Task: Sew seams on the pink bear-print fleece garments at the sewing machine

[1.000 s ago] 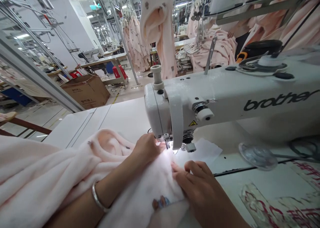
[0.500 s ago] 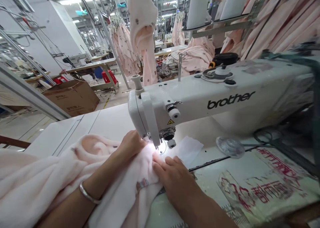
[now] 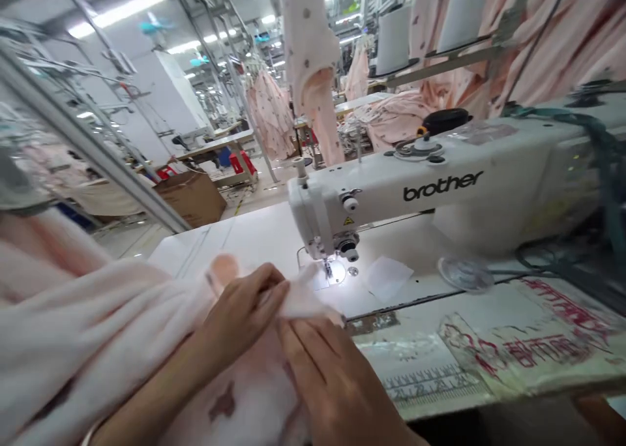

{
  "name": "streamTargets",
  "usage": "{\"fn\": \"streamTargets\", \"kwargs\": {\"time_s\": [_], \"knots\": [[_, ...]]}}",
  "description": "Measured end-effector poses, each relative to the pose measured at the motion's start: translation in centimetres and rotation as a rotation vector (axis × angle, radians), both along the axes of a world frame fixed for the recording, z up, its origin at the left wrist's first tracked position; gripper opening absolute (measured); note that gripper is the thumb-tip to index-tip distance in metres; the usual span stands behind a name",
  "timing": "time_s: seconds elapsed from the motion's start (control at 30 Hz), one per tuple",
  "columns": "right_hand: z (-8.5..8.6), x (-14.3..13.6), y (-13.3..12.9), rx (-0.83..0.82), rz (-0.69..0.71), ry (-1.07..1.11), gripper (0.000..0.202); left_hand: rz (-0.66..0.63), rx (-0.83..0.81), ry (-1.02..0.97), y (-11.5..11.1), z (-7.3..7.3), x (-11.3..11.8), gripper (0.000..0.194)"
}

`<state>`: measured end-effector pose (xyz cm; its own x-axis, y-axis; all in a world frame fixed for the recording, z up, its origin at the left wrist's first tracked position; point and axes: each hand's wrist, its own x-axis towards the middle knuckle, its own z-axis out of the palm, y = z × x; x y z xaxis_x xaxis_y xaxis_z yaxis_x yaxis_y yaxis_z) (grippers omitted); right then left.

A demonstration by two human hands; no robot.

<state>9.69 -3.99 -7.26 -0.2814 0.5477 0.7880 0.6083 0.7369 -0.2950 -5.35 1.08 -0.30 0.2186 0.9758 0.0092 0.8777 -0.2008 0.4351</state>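
Observation:
Pale pink plush fabric (image 3: pixel 147 315) with small dark prints spreads over the left and the lower middle. My left hand (image 3: pixel 252 302) pinches an edge of it, thumb against fingers. Beside it, my right hand (image 3: pixel 323 361) has its fingers pressed together on the same fabric, their tips partly hidden in its folds. Both hands are to the left of and nearer than the lit needle area (image 3: pixel 330 273) of a white sewing machine (image 3: pixel 440 185). A corner of fabric points toward the presser foot, and the needle plate shows.
A white scrap (image 3: pixel 388 278) lies right of the needle. Beyond it are a clear plastic disc (image 3: pixel 465 274) and a ruler strip (image 3: pixel 425 384) along the table edge. Pink garments hang behind, near thread cones (image 3: pixel 392 42). A cardboard box (image 3: pixel 190 197) stands on the floor.
The fabric has come away from the needle, toward me and left, with both hands. My left thumb now shows against the fingers. The camera view has shifted, and more fabric rises at left.

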Motion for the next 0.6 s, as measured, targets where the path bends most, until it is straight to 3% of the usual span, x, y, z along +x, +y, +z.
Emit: {"fn": "streamTargets", "kwargs": {"time_s": [0.1,0.17,0.3,0.4,0.5,0.53,0.6], "knots": [[1.4,-0.8,-2.8,-0.061,0.152,0.181,0.032,0.091,-0.078,-0.266,-6.7,3.5,-0.4,0.028],[2.3,-0.4,-4.0,-0.297,0.288,0.307,0.017,0.124,-0.162,-0.328,-9.5,4.5,-0.4,0.025],[4.0,1.7,-4.8,-1.111,0.571,0.631,0.023,0.134,-0.279,-0.388,-11.6,4.8,-0.6,0.018],[5.0,3.1,-4.8,-1.44,0.782,0.71,0.032,0.135,-0.344,-0.434,-11.8,4.9,-0.3,0.017],[4.6,4.2,-4.3,-1.508,0.715,0.655,0.035,0.107,-0.358,-0.416,-11.1,4.4,0.3,0.013],[4.0,5.0,-3.7,-1.45,0.662,0.589,0.033,0.089,-0.327,-0.386,-10.4,4.0,0.3,0.012],[2.1,7.3,-1.7,-1.184,0.459,0.369,0.028,0.083,-0.194,-0.276,-8.8,2.9,-0.3,0.011]]}}
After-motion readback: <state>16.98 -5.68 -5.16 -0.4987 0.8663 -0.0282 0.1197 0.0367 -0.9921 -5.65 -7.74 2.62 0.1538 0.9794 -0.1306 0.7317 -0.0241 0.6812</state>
